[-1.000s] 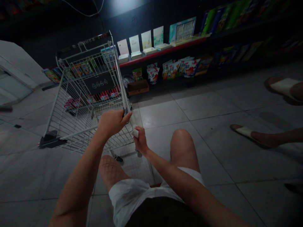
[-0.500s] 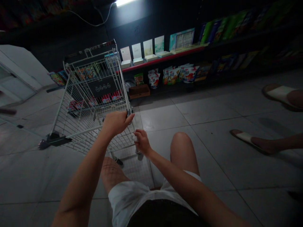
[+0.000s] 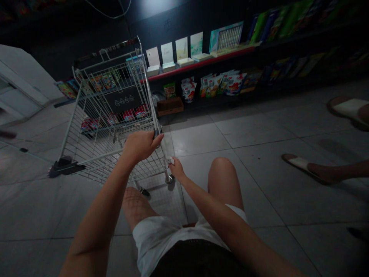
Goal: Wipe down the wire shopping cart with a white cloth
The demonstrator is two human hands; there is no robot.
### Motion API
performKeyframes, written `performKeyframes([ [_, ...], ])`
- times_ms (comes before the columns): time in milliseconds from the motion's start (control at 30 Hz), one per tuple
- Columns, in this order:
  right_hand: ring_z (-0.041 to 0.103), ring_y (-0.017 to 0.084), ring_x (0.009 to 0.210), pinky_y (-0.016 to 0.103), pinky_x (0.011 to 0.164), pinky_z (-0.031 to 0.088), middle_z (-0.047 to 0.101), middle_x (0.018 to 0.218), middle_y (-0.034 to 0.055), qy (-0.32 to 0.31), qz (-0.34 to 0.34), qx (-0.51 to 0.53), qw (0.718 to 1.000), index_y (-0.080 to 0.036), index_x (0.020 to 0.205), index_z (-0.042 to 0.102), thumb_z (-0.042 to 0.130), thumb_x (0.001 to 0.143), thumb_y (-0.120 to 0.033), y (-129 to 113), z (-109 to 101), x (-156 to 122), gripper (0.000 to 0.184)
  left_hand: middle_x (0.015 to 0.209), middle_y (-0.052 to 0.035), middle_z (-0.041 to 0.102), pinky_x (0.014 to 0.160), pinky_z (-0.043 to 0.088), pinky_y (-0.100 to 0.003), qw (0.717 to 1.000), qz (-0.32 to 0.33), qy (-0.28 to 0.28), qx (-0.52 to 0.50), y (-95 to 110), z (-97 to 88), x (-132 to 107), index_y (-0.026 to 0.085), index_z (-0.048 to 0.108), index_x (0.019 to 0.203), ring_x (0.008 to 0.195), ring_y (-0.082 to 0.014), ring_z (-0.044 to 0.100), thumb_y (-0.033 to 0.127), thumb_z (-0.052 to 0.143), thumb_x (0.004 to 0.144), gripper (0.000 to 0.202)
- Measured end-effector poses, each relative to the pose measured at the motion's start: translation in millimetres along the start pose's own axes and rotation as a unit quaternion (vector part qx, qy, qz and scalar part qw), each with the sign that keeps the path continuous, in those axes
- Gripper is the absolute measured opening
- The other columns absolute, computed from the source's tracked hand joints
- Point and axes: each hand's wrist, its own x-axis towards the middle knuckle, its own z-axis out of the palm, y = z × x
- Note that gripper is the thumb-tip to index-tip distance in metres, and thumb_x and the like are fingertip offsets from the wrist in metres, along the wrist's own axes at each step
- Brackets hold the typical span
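A wire shopping cart point(image 3: 95, 127) lies tipped on its side on the tiled floor in front of me. My left hand point(image 3: 141, 145) is wrapped around the cart's metal corner post near the base. Just below and to the right, my right hand point(image 3: 176, 169) is closed on a small white cloth point(image 3: 171, 160), pressed against the lower part of the same post close to a wheel point(image 3: 170, 179). My knees show below both hands.
Low shelves point(image 3: 201, 63) with cards, snack packets and a brown box run along the back. Another person's feet in white sandals point(image 3: 300, 163) rest on the floor at the right. A white cabinet point(image 3: 20, 84) stands at the left.
My right hand with the cloth slid along the post, up and then down toward the wheel. My left hand kept its grip. The view shifted slightly.
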Motion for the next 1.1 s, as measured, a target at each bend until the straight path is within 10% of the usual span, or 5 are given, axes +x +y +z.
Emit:
performKeyframes([
  [267, 0.056, 0.022, 0.099, 0.04, 0.091, 0.052, 0.056, 0.1, 0.0068, -0.062, -0.096, 0.023, 0.993, -0.021, 0.098, 0.061, 0.052, 0.073, -0.014, -46.9, -31.4, -60.2, 0.027, 0.084, -0.0112, 0.073, 0.068, 0.044, -0.032, 0.999, -0.001, -0.017, -0.047, -2.5, -3.9, -1.2, 0.018, 0.071, 0.085, 0.082, -0.0252, 0.069, 0.061, 0.002, 0.097, 0.083],
  [467, 0.048, 0.027, 0.126, 0.047, 0.11, 0.042, 0.051, 0.127, 0.01, 0.043, -0.298, 0.023, 0.953, -0.024, 0.114, 0.062, 0.057, 0.084, -0.023, -138.5, -65.9, -16.4, 0.03, 0.086, -0.0101, 0.074, 0.068, 0.043, -0.031, 0.996, 0.002, -0.03, -0.084, -0.5, -6.4, 1.4, 0.018, 0.071, 0.083, 0.084, -0.0246, 0.068, 0.061, 0.001, 0.096, 0.083],
  [800, 0.057, 0.024, 0.106, 0.04, 0.092, 0.053, 0.065, 0.11, 0.0043, -0.189, -0.361, -0.067, 0.911, -0.028, 0.094, 0.069, 0.061, 0.067, -0.003, -67.8, -38.0, -38.7, 0.038, 0.08, -0.0086, 0.071, 0.063, 0.036, -0.029, 0.994, 0.009, -0.011, -0.109, -6.6, -5.9, -3.8, 0.018, 0.065, 0.078, 0.076, -0.0204, 0.065, 0.053, 0.006, 0.099, 0.072],
  [1000, 0.058, 0.024, 0.113, 0.044, 0.102, 0.049, 0.06, 0.117, 0.0078, 0.062, -0.308, 0.059, 0.947, -0.026, 0.104, 0.066, 0.058, 0.085, -0.02, -146.1, -100.7, -6.6, 0.021, 0.077, -0.012, 0.07, 0.058, 0.034, -0.031, 0.997, 0.056, 0.032, -0.038, -7.2, -0.3, -11.9, 0.017, 0.063, 0.082, 0.071, -0.0246, 0.064, 0.08, 0.012, 0.086, 0.081],
  [1100, 0.057, 0.024, 0.116, 0.046, 0.105, 0.048, 0.061, 0.119, 0.0065, 0.045, -0.366, 0.087, 0.926, -0.027, 0.102, 0.065, 0.06, 0.088, -0.031, -190.3, -119.4, 26.1, 0.015, 0.081, -0.0137, 0.071, 0.058, 0.036, -0.032, 0.997, 0.066, 0.045, -0.013, -6.7, 3.3, -15.0, 0.016, 0.064, 0.088, 0.072, -0.0271, 0.066, 0.087, 0.021, 0.08, 0.083],
])
